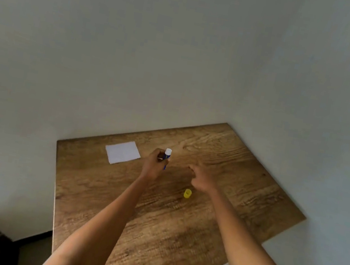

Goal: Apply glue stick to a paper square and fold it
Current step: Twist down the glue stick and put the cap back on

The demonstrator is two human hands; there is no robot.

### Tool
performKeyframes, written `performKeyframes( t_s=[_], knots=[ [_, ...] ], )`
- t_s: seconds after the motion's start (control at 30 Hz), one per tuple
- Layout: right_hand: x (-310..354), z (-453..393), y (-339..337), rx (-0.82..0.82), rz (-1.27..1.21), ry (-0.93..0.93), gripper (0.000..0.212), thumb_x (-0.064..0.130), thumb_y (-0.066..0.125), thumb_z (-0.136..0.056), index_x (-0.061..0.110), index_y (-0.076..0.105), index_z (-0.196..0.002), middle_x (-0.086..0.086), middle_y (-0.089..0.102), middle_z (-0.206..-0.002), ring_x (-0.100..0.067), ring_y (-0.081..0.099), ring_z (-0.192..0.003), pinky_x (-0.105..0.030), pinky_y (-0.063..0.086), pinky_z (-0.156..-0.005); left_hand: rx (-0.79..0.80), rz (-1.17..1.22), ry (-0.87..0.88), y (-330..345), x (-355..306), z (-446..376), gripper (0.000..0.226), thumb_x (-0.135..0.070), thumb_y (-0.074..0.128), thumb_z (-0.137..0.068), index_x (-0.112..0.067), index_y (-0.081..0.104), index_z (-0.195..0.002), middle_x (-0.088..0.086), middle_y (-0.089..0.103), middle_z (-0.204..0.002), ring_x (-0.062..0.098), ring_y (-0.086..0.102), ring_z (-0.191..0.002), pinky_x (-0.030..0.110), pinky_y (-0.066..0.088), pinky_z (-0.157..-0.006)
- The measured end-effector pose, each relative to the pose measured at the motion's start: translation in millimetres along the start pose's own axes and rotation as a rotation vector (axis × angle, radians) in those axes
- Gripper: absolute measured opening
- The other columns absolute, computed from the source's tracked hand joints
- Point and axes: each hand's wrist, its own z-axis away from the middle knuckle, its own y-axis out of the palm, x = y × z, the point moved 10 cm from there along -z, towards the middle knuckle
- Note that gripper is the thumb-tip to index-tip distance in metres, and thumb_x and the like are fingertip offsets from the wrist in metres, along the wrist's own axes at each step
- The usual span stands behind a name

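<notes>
Blue-bodied, the glue stick stands nearly upright in the left hand, whose fingers are wrapped around its barrel, the white glue tip bare on top. Just right of it the right hand hovers with loosely spread fingers, holding nothing. Near that hand, a yellow cap sits on the wooden table. Left of the stick, the white paper square lies flat, unfolded.
</notes>
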Motion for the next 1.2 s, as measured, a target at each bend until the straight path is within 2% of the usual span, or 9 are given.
performKeyframes(
  t_s=[0.1,0.23,0.4,0.5,0.6,0.8,0.93,1.03,1.2],
  knots=[
    [-12,12,23,0.206,0.001,-0.031,0.065,-0.011,0.053,-0.08,0.02,0.044,-0.136,-0.013,0.019,-0.148,-0.026,0.042,-0.126,-0.02,0.041,-0.086,-0.013,0.013,-0.029,5,9,5,0.02,-0.009,0.06,-0.088,-0.002,0.056,-0.106,0.009,0.057,-0.095,0.021,0.051,-0.086,0.031,0.039,-0.075],
    [-20,17,40,0.313,-0.014,-0.012,0.071,0.005,0.075,-0.073,0.023,0.044,-0.135,-0.012,0.027,-0.143,-0.02,0.044,-0.122,-0.023,0.041,-0.089,-0.013,0.029,-0.029,8,7,8,0.023,-0.012,0.061,-0.088,-0.003,0.056,-0.108,0.005,0.055,-0.094,0.019,0.05,-0.085,0.03,0.039,-0.075],
    [-11,5,39,0.152,-0.007,-0.052,0.03,0.013,0.076,-0.074,0.018,0.067,-0.102,-0.009,0.056,-0.124,-0.023,0.048,-0.123,-0.03,0.04,-0.097,0.004,0.028,-0.033,8,10,11,0.022,-0.014,0.062,-0.087,-0.006,0.056,-0.106,0.004,0.057,-0.093,0.018,0.051,-0.085,0.03,0.039,-0.076],
    [-4,-3,21,0.027,-0.133,-0.047,0.023,0.01,0.074,-0.076,0.016,0.067,-0.096,-0.003,0.065,-0.107,-0.016,0.059,-0.098,-0.02,0.042,-0.076,-0.003,0.034,-0.03,3,12,12,0.021,-0.015,0.063,-0.087,-0.007,0.057,-0.106,0.003,0.057,-0.093,0.017,0.051,-0.085,0.029,0.04,-0.076],
    [7,-11,-3,-0.115,-0.278,-0.046,0.02,0.007,0.068,-0.08,0.02,0.06,-0.092,0.005,0.062,-0.094,-0.007,0.055,-0.085,-0.006,0.035,-0.058,-0.007,0.085,-0.021,-3,10,12,0.022,-0.013,0.062,-0.087,-0.007,0.057,-0.108,0.004,0.057,-0.094,0.017,0.052,-0.086,0.029,0.041,-0.077],
    [53,-27,-50,-0.33,-0.792,-0.169,0.026,0.026,0.057,-0.092,0.024,0.055,-0.118,0.013,0.062,-0.102,-0.002,0.059,-0.093,-0.012,0.044,-0.071,-0.025,0.146,0.048,-19,-8,3,0.019,-0.007,0.058,-0.089,-0.004,0.056,-0.108,0.005,0.054,-0.089,0.017,0.051,-0.081,0.02,0.04,-0.066],
    [81,-39,-51,-0.357,-1.124,-0.2,0.022,0.023,0.055,-0.093,0.015,0.06,-0.113,0.004,0.066,-0.092,-0.004,0.061,-0.079,-0.014,0.051,-0.068,-0.029,0.162,0.11,-29,-27,-6,0.008,-0.008,0.058,-0.089,-0.011,0.057,-0.097,0.008,0.057,-0.088,0.021,0.053,-0.082,0.02,0.041,-0.067],
    [96,-41,-50,-0.394,-1.157,-0.228,0.014,0.025,0.06,-0.09,0.014,0.059,-0.099,-0.001,0.069,-0.095,-0.011,0.066,-0.089,-0.02,0.054,-0.077,-0.035,0.192,0.141,-36,-38,-7,0.011,-0.013,0.059,-0.09,-0.018,0.057,-0.098,0.005,0.06,-0.09,0.021,0.057,-0.085,0.021,0.044,-0.072],
    [108,-40,-55,-0.373,-1.046,-0.303,0.011,0.023,0.064,-0.087,0.018,0.054,-0.086,-0.011,0.071,-0.092,-0.019,0.068,-0.086,-0.027,0.056,-0.076,-0.049,0.208,0.133,-45,-43,-9,0.009,-0.019,0.059,-0.09,-0.022,0.059,-0.099,0.005,0.064,-0.092,0.03,0.062,-0.091,0.036,0.049,-0.081]
  ],
)
